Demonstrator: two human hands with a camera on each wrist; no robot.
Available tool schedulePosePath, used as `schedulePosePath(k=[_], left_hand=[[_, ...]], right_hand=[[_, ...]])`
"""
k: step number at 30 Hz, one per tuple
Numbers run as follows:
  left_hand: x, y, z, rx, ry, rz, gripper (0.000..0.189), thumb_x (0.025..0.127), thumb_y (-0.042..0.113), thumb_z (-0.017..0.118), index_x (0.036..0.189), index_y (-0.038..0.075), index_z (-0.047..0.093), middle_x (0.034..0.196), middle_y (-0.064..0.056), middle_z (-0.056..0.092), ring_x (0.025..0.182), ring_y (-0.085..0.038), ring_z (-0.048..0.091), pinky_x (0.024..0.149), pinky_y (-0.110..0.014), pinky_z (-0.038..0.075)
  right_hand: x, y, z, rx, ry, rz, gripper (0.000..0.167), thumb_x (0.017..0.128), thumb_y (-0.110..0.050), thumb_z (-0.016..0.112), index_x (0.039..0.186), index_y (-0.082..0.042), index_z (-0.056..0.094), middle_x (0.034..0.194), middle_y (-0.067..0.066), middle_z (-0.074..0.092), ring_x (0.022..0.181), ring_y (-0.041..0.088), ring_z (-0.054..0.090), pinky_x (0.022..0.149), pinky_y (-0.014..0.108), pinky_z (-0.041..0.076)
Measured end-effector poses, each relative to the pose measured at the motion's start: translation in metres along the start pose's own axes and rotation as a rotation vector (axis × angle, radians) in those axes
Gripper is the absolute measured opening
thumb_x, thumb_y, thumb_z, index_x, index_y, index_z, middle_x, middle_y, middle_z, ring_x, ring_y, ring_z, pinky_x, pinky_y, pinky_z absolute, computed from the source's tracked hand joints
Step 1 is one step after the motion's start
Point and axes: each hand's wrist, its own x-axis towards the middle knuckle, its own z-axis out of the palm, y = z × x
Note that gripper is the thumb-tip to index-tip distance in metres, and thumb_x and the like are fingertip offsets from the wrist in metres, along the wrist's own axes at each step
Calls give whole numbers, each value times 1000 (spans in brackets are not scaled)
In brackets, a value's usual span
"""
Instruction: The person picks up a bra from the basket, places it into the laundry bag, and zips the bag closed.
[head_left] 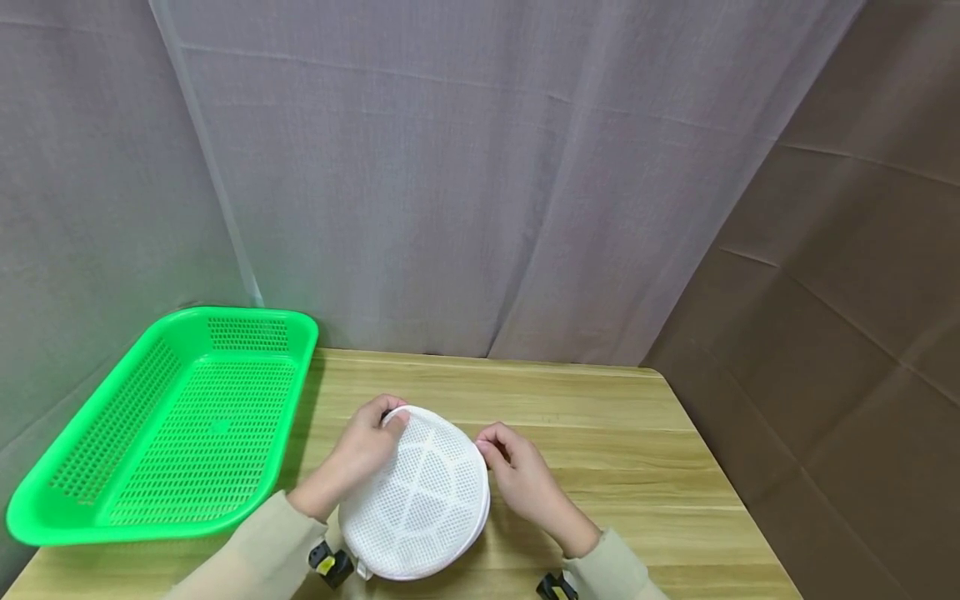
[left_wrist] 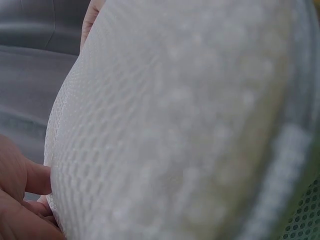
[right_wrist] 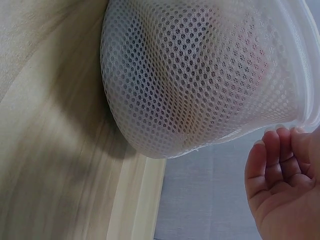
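Note:
A round white mesh laundry bag (head_left: pixel 414 500) is held up over the table, its flat panel with crossing seams facing the head camera. My left hand (head_left: pixel 369 440) grips its upper left rim, thumb on the panel. On the right, the thumb and fingertips of my right hand (head_left: pixel 519 475) pinch the bag's edge. The right wrist view shows the deep mesh side of the laundry bag (right_wrist: pixel 190 80), with faint dark and pinkish tones behind the mesh. In the left wrist view the bag (left_wrist: pixel 125 130) fills most of the picture, with left fingers (left_wrist: pixel 35 177) at its edge.
A large green plastic basket (head_left: pixel 298 417) with slotted walls stands on the left of the wooden table (head_left: pixel 622 450). Grey cloth (head_left: pixel 420 208) hangs behind the table, and brown cloth (head_left: pixel 832 350) hangs along the right.

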Motion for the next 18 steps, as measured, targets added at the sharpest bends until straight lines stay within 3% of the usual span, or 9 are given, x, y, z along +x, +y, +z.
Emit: schedulePosePath(k=[4, 8, 12, 16, 18], left_hand=[[0, -3, -2, -2, 14, -5, 16, 98, 12, 53, 106, 2, 62, 97, -8, 63, 90, -21, 56, 85, -38, 44], [3, -9, -6, -30, 42, -35, 18, 99, 12, 51, 108, 1, 61, 99, -9, 63, 90, -21, 55, 84, -37, 43], [5, -12, -9, -65, 37, -65, 20, 99, 13, 49, 110, 0, 60, 103, -11, 62, 91, -23, 56, 85, -37, 42], [4, -9, -8, -62, 0, -57, 23, 99, 14, 50, 116, 0, 57, 109, -13, 61, 98, -25, 56, 89, -40, 42], [3, -7, -7, -30, -11, -13, 26, 97, 14, 53, 119, -2, 56, 114, -16, 59, 105, -28, 54, 94, -44, 41]], right_hand=[[-1, -3, -1, 22, -10, 18, 9, 99, -14, 54, 94, -13, 61, 85, -6, 60, 83, 15, 58, 73, 30, 51], [-4, -21, -6, 56, -19, 14, 9, 98, -6, 53, 93, -5, 60, 84, 0, 61, 80, 13, 59, 73, 34, 54], [-7, -35, -10, 55, -10, 26, 7, 98, -3, 53, 95, -2, 60, 85, 2, 61, 80, 11, 58, 72, 30, 53], [-7, -36, -9, 54, 24, 25, 7, 98, -3, 54, 97, -3, 61, 86, 3, 62, 82, 25, 61, 72, 28, 51], [-7, -35, -8, 56, 35, 17, 7, 97, -3, 54, 97, -3, 62, 87, 3, 63, 83, 28, 61, 72, 29, 51]])
